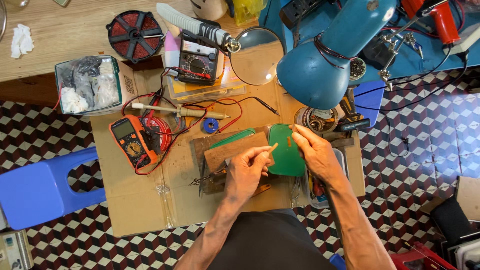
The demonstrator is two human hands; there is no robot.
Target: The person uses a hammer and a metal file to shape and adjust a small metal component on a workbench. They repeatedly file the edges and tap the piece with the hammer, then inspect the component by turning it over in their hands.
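Left grip (246,170) pinches my thin wooden stick (272,147); right grip (314,150) grasps the green lid (285,155) over cardboard (135,195).

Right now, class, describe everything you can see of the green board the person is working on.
The green board is a flat, rounded-corner plate, plastic-looking, with a small orange mark on its face. It lies on the cardboard sheet. The right hand grips its right edge; the left hand holds a thin tan stick at its left edge.

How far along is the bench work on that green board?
Set out: orange multimeter with leads, soldering iron. In hand: left hand pinches a small stick; right hand steadies the green board. No finished joint shows; iron untouched.
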